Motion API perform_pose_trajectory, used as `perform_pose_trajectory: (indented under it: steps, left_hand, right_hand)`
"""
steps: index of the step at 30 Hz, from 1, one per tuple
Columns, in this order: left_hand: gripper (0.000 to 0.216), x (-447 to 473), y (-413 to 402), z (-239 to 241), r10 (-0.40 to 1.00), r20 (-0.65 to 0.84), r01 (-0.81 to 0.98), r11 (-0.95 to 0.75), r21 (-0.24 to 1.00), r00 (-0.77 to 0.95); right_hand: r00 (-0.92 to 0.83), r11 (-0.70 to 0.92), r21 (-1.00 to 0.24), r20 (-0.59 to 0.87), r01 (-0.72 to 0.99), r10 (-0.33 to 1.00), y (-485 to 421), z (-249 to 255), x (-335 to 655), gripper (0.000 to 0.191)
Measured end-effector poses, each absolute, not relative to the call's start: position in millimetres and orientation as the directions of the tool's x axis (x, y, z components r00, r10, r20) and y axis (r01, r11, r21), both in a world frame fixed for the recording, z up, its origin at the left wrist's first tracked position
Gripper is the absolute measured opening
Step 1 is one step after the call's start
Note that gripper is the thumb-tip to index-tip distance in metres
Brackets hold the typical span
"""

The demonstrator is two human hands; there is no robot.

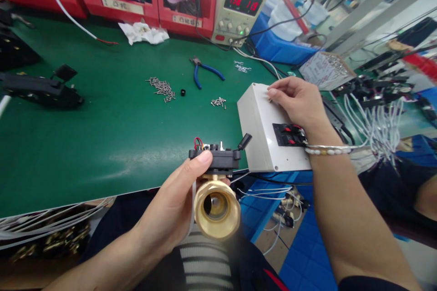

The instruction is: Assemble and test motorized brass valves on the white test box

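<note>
My left hand (177,195) is wrapped around a brass ball valve (217,211) with a black actuator housing (216,159) on top. The valve's round threaded opening faces me, and my thumb presses on the housing's edge. Thin red wires and a small metal shaft rise from the housing, and a black lever sticks out at its right. My right hand (297,100) rests over a white box (259,118), thumb and forefinger pinched at a small metal part (270,99), mostly hidden by the fingers. Beside the wrist, a black terminal block (288,135) with red tabs is mounted on the box.
Blue-handled cutters (205,72), small screw piles (162,89) (218,102) and a black ring (183,92) lie on the green bench. Behind stand red bins (133,13) and a lit power supply (239,4). A black device (41,91) lies left; white cables (375,118) bundle right.
</note>
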State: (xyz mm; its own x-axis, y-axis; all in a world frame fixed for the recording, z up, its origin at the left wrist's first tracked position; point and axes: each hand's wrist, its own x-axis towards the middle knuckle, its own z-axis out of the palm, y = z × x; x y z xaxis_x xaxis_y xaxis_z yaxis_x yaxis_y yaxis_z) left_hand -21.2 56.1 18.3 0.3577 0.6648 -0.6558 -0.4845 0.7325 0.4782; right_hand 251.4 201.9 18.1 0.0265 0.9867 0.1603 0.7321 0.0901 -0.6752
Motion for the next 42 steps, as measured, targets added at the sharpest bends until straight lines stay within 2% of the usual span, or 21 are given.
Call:
perform_pose_trajectory:
  steps: [7,15,30,42]
  left_hand:
    - [0.039,-20.2,56.5,18.3,0.671,-0.643,-0.506,0.726,0.466,0.37]
    - [0.038,-19.5,56.2,17.9,0.672,-0.635,-0.525,0.722,0.45,0.38]
    - [0.038,-18.8,55.8,19.5,0.663,-0.652,-0.53,0.725,0.439,0.368]
    - [0.035,-18.6,56.3,20.2,0.66,-0.653,-0.537,0.726,0.428,0.372]
  right_hand:
    - [0.039,0.074,-0.684,0.149,0.726,0.988,200.7,16.7,253.2,0.028]
    - [0.067,0.072,-0.604,0.204,0.794,0.977,196.0,23.7,246.1,0.036]
    - [0.135,-0.026,-0.596,0.139,0.803,0.981,190.8,32.8,233.8,0.027]
    - [0.117,-0.002,-0.615,0.147,0.789,0.982,190.8,32.8,233.6,0.028]
